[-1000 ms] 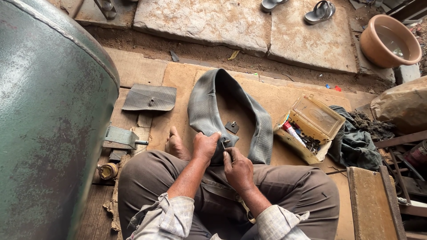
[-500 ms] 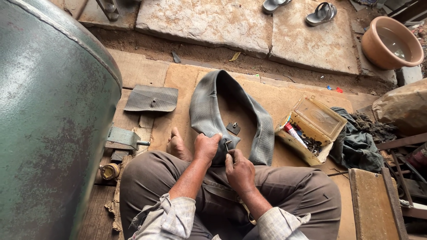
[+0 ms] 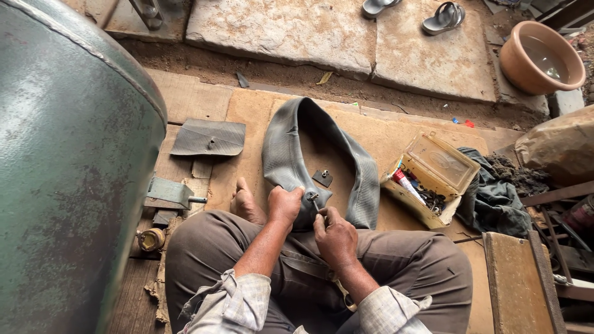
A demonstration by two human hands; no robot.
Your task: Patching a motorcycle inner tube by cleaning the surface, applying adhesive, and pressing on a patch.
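inner tube (image 3: 281, 154): floppy, light, grippy rubber | left hand (image 3: 284, 204) pinching it near valve (image 3: 312, 198) | right hand (image 3: 334, 235) fingers closed on valve tool, looks like

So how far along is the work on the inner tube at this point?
Already done, it seems: the inner tube lies flat and limp on the board, and the parts box stands open. In hand: the left hand grips the tube while the right hand works at the valve stem. Not yet used: a small dark patch piece lies loose inside the loop.
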